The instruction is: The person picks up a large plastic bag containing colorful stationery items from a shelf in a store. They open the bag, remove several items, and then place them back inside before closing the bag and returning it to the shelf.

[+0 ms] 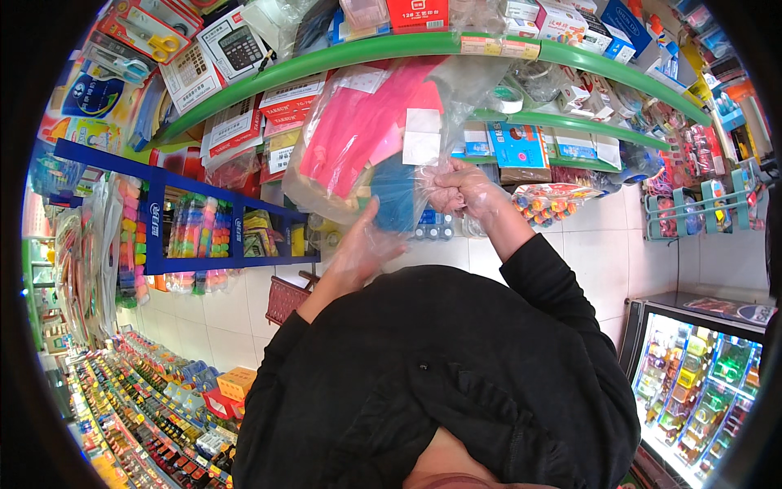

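Note:
A large clear plastic bag (421,73) is spread in front of me over the shelf. Inside it lie bright pink sheets (348,140), a blue piece (394,195) and paler pieces, their material unclear under the shiny film. Two white labels (421,136) show on the bag's right part. My left hand (360,250) holds the bag's near lower edge, the thumb lying along it and film partly covering the fingers. At the right edge, my right hand (461,189) pinches gathered film between bent fingers.
Green-edged shelves (366,55) carry boxed calculators (241,46), scissors (162,46) and small boxes. A blue rack (189,266) stands left, near a dark red woven seat (287,299). Crowded goods (165,403) fill the lower left; a lit drinks cooler (696,373) is at right.

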